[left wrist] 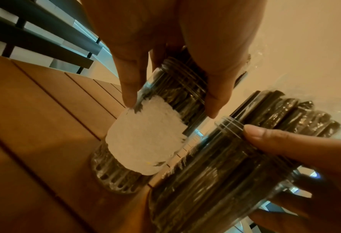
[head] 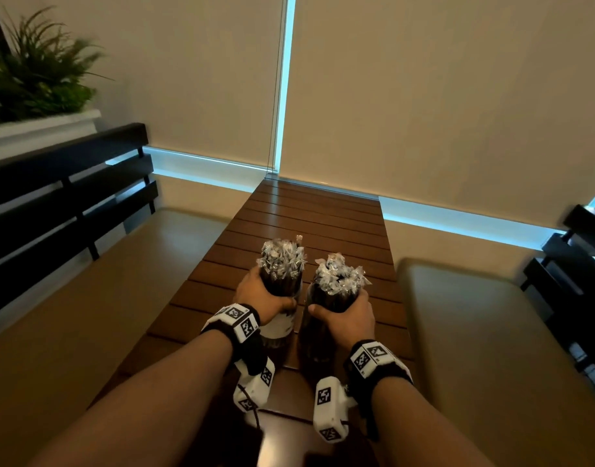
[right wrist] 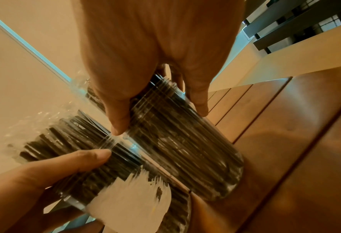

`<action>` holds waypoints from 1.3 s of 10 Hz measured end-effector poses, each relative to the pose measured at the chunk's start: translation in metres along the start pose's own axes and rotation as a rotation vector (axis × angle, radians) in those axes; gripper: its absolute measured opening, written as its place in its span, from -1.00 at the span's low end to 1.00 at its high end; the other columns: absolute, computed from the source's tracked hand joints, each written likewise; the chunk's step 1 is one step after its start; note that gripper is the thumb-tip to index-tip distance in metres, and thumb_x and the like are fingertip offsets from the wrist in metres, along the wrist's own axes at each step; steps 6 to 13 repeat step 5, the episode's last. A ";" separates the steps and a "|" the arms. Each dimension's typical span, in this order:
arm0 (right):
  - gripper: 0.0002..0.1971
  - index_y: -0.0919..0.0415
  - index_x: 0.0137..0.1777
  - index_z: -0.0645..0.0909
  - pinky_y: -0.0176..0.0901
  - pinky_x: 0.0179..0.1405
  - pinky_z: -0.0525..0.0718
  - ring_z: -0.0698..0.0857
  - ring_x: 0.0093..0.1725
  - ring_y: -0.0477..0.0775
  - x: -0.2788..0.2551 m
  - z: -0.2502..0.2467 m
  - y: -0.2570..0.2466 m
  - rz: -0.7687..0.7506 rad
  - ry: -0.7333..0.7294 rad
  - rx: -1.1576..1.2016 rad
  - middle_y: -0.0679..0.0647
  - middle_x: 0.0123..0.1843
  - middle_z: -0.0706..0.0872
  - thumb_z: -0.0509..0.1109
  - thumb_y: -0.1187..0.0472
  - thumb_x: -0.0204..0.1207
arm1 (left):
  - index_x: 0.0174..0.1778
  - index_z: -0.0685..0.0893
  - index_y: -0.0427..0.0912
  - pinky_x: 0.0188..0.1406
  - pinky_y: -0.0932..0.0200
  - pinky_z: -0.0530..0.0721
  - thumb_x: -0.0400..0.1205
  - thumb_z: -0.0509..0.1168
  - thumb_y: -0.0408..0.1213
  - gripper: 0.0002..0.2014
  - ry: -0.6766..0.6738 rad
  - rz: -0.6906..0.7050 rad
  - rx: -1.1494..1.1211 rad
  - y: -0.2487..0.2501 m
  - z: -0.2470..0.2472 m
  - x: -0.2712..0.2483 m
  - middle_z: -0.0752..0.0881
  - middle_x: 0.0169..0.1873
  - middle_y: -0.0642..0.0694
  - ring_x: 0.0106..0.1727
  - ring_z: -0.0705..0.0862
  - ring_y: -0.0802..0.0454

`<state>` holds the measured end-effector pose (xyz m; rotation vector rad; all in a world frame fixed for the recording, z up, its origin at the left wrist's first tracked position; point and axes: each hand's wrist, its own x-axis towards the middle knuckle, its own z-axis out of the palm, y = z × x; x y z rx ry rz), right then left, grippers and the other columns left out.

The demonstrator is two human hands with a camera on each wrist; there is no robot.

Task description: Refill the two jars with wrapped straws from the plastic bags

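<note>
Two clear jars stand side by side on the slatted wooden table (head: 309, 210), both packed with dark wrapped straws whose clear wrapper ends (head: 282, 256) stick out the top. The left jar (head: 278, 326) carries a torn white label (left wrist: 145, 141). My left hand (head: 260, 296) grips it near the threaded neck. My right hand (head: 348, 313) grips the unlabelled right jar (head: 318, 335) near its neck. In the left wrist view the labelled jar (left wrist: 165, 100) is under my fingers, and the right jar (left wrist: 215, 173) with my right thumb on it. The right wrist view shows the unlabelled jar (right wrist: 185, 141) held.
Beige cushioned benches (head: 70, 315) flank the table on both sides, each with dark slatted backs (head: 63, 183). A planter with green fern (head: 36, 72) sits at the upper left. A wall with roller blinds (head: 424, 96) closes the table's far end. No plastic bags are in view.
</note>
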<state>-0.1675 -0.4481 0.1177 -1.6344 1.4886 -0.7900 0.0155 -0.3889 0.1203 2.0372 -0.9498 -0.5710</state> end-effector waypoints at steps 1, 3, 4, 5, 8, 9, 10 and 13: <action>0.10 0.18 0.60 0.25 0.19 0.46 0.52 0.46 0.51 0.25 0.026 0.012 -0.005 -0.004 0.012 0.010 0.17 0.52 0.47 0.76 -0.07 0.12 | 0.47 0.43 -0.06 0.34 -0.08 0.61 0.15 0.67 0.02 -0.04 0.003 0.006 -0.013 0.005 0.008 0.024 0.63 0.32 -0.12 0.34 0.60 -0.16; 0.10 0.17 0.59 0.26 0.17 0.42 0.56 0.50 0.48 0.24 0.052 0.013 -0.010 -0.002 -0.019 -0.021 0.15 0.50 0.50 0.75 -0.13 0.10 | 0.48 0.40 -0.10 0.33 -0.05 0.61 0.21 0.67 -0.02 -0.06 -0.039 0.005 -0.006 0.013 0.007 0.047 0.62 0.32 -0.13 0.34 0.60 -0.18; 0.20 0.15 0.60 0.23 0.19 0.41 0.57 0.51 0.48 0.24 0.054 0.012 -0.011 0.001 -0.054 -0.039 0.15 0.51 0.50 0.74 -0.24 0.00 | 0.51 0.34 -0.08 0.37 -0.10 0.59 0.03 0.66 0.18 0.14 -0.080 0.021 0.042 0.014 0.002 0.051 0.58 0.36 -0.09 0.38 0.58 -0.14; 0.34 0.09 0.67 0.12 0.19 0.47 0.52 0.41 0.56 0.21 0.040 0.006 -0.013 -0.028 -0.044 -0.018 0.15 0.62 0.35 0.67 -0.40 -0.09 | 0.68 -0.01 -0.08 0.53 -0.19 0.42 -0.13 0.58 0.40 0.51 -0.154 0.027 0.128 0.011 -0.007 0.046 0.25 0.62 -0.17 0.60 0.30 -0.18; 0.34 0.09 0.67 0.12 0.19 0.47 0.52 0.41 0.56 0.21 0.040 0.006 -0.013 -0.028 -0.044 -0.018 0.15 0.62 0.35 0.67 -0.40 -0.09 | 0.68 -0.01 -0.08 0.53 -0.19 0.42 -0.13 0.58 0.40 0.51 -0.154 0.027 0.128 0.011 -0.007 0.046 0.25 0.62 -0.17 0.60 0.30 -0.18; 0.34 0.09 0.67 0.12 0.19 0.47 0.52 0.41 0.56 0.21 0.040 0.006 -0.013 -0.028 -0.044 -0.018 0.15 0.62 0.35 0.67 -0.40 -0.09 | 0.68 -0.01 -0.08 0.53 -0.19 0.42 -0.13 0.58 0.40 0.51 -0.154 0.027 0.128 0.011 -0.007 0.046 0.25 0.62 -0.17 0.60 0.30 -0.18; 0.34 0.09 0.67 0.12 0.19 0.47 0.52 0.41 0.56 0.21 0.040 0.006 -0.013 -0.028 -0.044 -0.018 0.15 0.62 0.35 0.67 -0.40 -0.09 | 0.68 -0.01 -0.08 0.53 -0.19 0.42 -0.13 0.58 0.40 0.51 -0.154 0.027 0.128 0.011 -0.007 0.046 0.25 0.62 -0.17 0.60 0.30 -0.18; 0.34 0.09 0.67 0.12 0.19 0.47 0.52 0.41 0.56 0.21 0.040 0.006 -0.013 -0.028 -0.044 -0.018 0.15 0.62 0.35 0.67 -0.40 -0.09 | 0.68 -0.01 -0.08 0.53 -0.19 0.42 -0.13 0.58 0.40 0.51 -0.154 0.027 0.128 0.011 -0.007 0.046 0.25 0.62 -0.17 0.60 0.30 -0.18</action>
